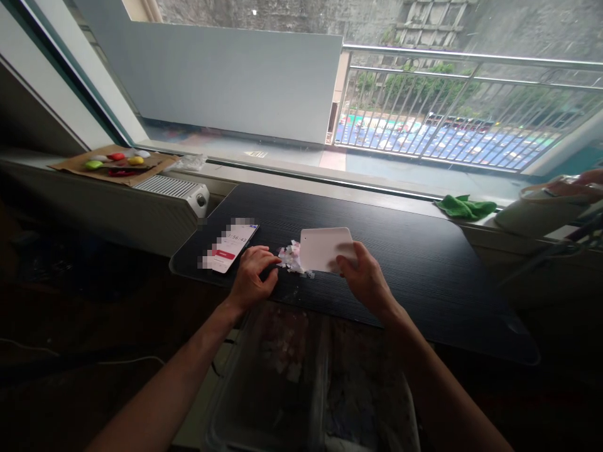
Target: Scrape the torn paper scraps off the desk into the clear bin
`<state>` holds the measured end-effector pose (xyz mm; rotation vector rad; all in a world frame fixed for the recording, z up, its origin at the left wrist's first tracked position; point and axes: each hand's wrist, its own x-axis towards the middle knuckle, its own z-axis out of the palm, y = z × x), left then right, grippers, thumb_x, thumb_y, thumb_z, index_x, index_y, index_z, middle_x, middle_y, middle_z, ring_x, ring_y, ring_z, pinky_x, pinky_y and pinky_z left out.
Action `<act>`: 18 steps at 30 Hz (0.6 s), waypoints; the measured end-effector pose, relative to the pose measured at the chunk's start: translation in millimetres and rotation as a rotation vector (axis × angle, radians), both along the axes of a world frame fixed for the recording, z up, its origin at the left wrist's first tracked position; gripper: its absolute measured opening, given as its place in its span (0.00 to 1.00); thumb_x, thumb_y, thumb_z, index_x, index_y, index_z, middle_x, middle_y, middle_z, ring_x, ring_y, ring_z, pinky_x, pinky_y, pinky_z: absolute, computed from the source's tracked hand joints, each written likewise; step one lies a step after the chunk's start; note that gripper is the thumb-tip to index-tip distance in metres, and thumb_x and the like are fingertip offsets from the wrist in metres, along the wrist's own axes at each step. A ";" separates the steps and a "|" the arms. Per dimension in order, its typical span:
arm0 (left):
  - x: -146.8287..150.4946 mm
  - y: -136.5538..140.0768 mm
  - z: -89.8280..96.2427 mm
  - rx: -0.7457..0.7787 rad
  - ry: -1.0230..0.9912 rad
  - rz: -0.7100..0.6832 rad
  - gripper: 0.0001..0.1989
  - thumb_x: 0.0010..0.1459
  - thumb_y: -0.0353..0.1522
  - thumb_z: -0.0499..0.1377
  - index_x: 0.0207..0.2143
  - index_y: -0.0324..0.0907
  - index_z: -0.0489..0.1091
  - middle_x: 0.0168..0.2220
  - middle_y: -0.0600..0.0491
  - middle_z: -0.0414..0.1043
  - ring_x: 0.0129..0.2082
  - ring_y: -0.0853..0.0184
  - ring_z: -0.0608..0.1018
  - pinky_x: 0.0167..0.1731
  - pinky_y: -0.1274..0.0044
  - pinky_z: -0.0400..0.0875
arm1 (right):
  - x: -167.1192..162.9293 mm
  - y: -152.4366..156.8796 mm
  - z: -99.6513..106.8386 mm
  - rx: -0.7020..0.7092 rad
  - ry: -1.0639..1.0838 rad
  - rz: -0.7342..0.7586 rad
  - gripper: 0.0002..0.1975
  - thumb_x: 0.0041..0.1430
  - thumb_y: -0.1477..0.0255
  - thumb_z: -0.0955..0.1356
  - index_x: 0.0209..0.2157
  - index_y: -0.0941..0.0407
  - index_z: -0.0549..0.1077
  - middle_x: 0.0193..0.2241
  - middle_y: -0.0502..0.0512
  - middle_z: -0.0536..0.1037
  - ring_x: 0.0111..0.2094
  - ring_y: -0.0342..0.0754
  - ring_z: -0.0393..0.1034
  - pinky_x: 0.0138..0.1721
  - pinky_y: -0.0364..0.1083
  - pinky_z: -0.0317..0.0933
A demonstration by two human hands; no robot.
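Note:
A thin white rectangular plate with rounded corners, like a plastic scraper (325, 248), is gripped at its right end by my right hand (365, 276), thumb on its near face. Its left edge is beside a small heap of pale, pinkish paper-like scraps (291, 257) on the black tabletop (396, 263). My left hand (255, 273) rests low at the left of this heap, fingers bent toward it and thumb apart from them. I see nothing held there. Part of the heap is hidden behind the plate.
A phone (230, 248) showing a timer lies left of my left hand. Below the table's near edge stand transparent bins (264, 389) with scraps inside. On the sill are a cardboard sheet (70, 164) with colourful pieces, a green cloth (464, 207) and a pale container (541, 210).

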<state>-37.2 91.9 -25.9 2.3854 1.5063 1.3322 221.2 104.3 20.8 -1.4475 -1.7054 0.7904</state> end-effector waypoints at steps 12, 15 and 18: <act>1.5 -0.6 0.6 0.027 0.046 -0.006 0.06 0.57 0.28 0.56 0.35 0.42 0.72 0.34 0.51 0.74 0.46 0.57 0.73 0.50 0.62 0.68 | 25.0 -28.5 3.6 -0.038 -0.044 -0.058 0.13 0.59 0.63 0.65 0.44 0.53 0.69 0.35 0.55 0.81 0.32 0.51 0.75 0.36 0.50 0.68; 1.7 -0.6 0.3 0.031 0.054 0.000 0.06 0.57 0.28 0.56 0.35 0.42 0.73 0.34 0.51 0.74 0.47 0.57 0.73 0.50 0.62 0.68 | 25.3 -30.0 0.1 -0.022 -0.025 -0.092 0.13 0.59 0.62 0.65 0.43 0.53 0.68 0.33 0.54 0.80 0.30 0.50 0.75 0.35 0.49 0.68; 1.6 -0.5 0.7 0.020 0.056 0.000 0.06 0.57 0.29 0.56 0.35 0.42 0.73 0.34 0.51 0.74 0.47 0.57 0.73 0.50 0.62 0.68 | 16.0 -27.5 -4.3 -0.008 -0.015 -0.094 0.13 0.58 0.62 0.65 0.42 0.53 0.68 0.32 0.54 0.80 0.29 0.50 0.74 0.34 0.49 0.67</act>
